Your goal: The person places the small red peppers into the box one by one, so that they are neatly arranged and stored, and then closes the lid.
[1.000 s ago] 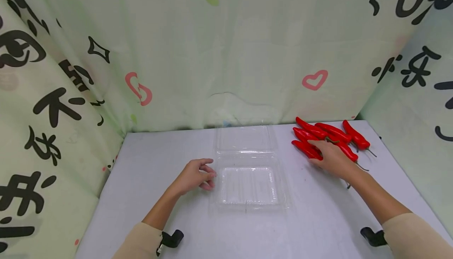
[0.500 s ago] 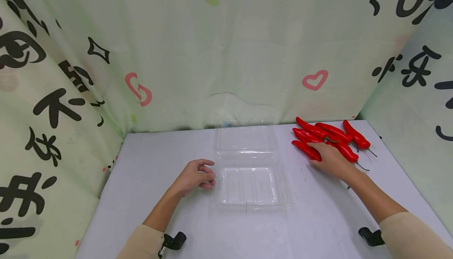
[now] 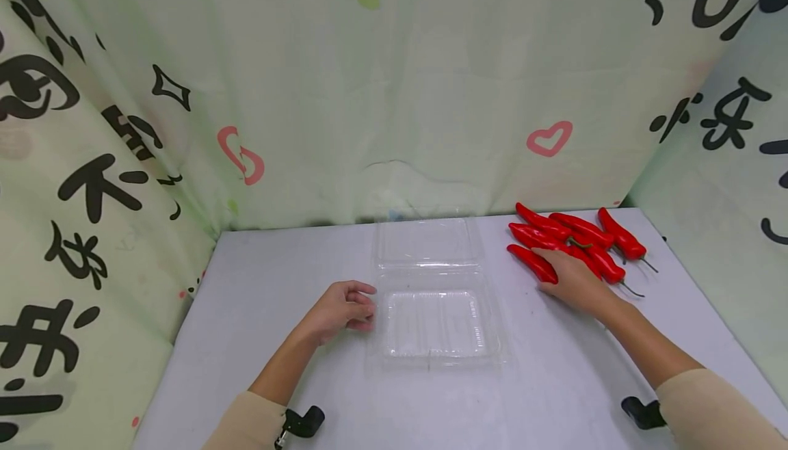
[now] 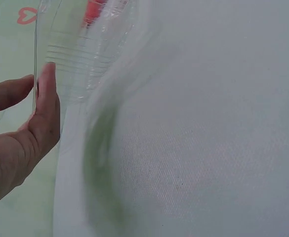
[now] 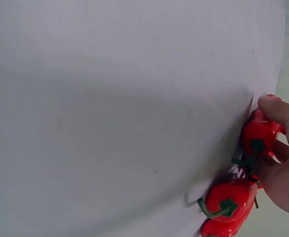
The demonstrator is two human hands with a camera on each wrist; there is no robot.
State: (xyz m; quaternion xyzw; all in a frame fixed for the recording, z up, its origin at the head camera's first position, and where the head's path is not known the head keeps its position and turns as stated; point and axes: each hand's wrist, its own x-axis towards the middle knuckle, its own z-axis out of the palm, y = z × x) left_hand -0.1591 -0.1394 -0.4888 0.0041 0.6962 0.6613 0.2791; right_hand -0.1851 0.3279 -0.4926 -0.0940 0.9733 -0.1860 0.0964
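Note:
An open clear plastic clamshell box lies mid-table, its lid folded back toward the curtain. At its left side, my left hand pinches the rim; in the left wrist view, the box edge runs between thumb and finger of the left hand. On the right, my right hand holds the nearest red chili pepper of a group. The right wrist view shows the thumb and fingers of the right hand around that pepper; the palm hides part of it.
Several more red chili peppers with green stems lie close behind and beside the right hand. A white-covered table bears everything. Printed curtains stand behind it and along both sides.
My right hand has moved very slightly left and toward me, and the chili pepper in it has turned a little. The left hand stays at the box's rim, with only a tiny shift.

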